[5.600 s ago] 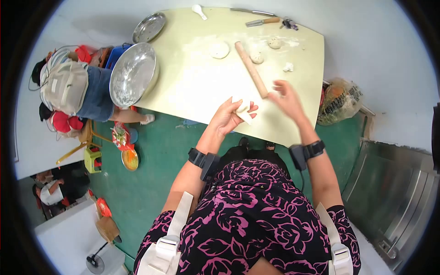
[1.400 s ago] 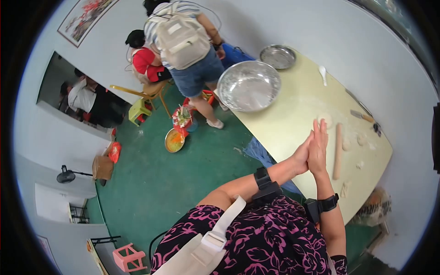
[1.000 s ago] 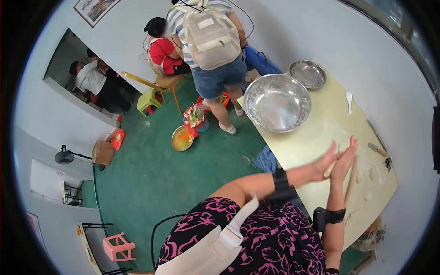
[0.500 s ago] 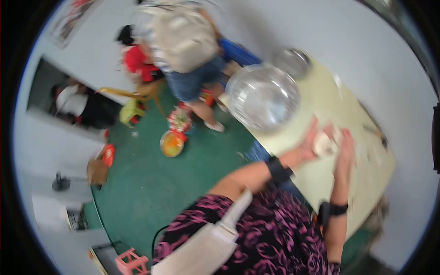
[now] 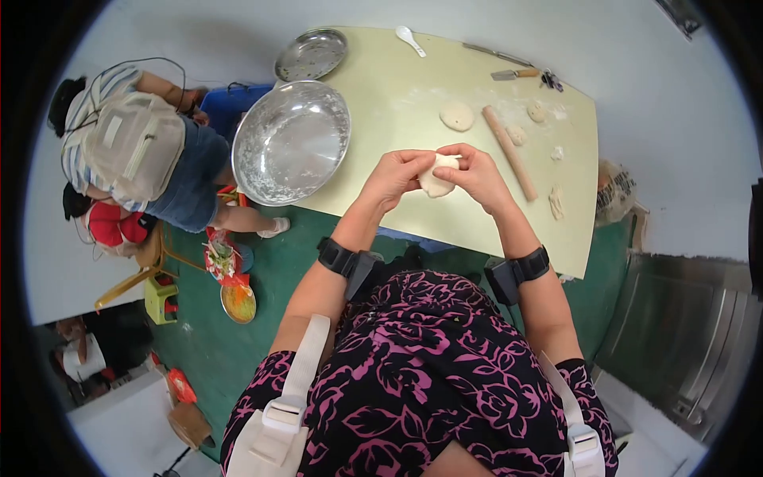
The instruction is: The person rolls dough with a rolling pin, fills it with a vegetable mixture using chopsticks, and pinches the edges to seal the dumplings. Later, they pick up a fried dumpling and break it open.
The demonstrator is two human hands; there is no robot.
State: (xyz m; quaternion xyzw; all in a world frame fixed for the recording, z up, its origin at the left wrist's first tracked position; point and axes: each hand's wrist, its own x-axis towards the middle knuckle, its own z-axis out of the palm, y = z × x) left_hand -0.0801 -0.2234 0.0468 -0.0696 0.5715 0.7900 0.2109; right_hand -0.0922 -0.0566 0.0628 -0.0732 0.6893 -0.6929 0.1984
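A piece of white dough (image 5: 435, 184) is held up above the near part of the table, pinched between both hands. My left hand (image 5: 395, 176) grips its left edge with thumb and fingers. My right hand (image 5: 477, 173) pinches it from the right, the thumb lying across its face. Just beyond the hands, a flat round of dough (image 5: 457, 116) rests on the table. To the right lies a wooden rolling pin (image 5: 509, 153), with small lumps of dough (image 5: 536, 111) and a twisted dough strip (image 5: 556, 203) around it.
A large metal bowl (image 5: 292, 143) dusted with flour stands at the table's left edge, a metal dish (image 5: 311, 54) behind it. A white spoon (image 5: 411, 41), a scraper (image 5: 515, 74) and keys (image 5: 551, 80) lie along the back. People (image 5: 135, 143) stand and sit on the left.
The view has swung round to face the table squarely. Both hands still hold the dough, now close together with fingers pinching its edge.
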